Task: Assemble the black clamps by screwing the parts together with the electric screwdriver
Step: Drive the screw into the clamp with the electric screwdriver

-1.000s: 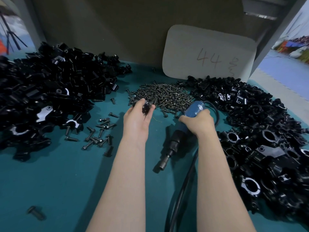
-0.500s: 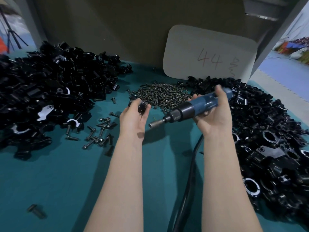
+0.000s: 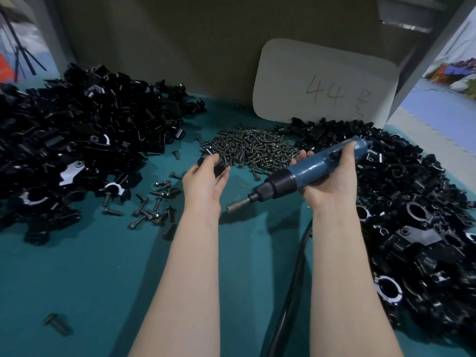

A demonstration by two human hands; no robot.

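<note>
My left hand grips a small black clamp part between fingers and thumb, just in front of the pile of dark screws. My right hand holds the blue electric screwdriver above the table, its metal bit pointing down-left toward my left wrist. The bit tip and the clamp part are apart. A black cable hangs from the tool down along my right forearm.
Large heaps of black clamp parts lie at the left and right on the teal table. Loose screws are scattered near my left arm. A white card marked "44" leans against the back wall.
My right hand lifted the screwdriver off the table and turned it so the bit points left. My left hand stayed at the screw pile with the black part.
</note>
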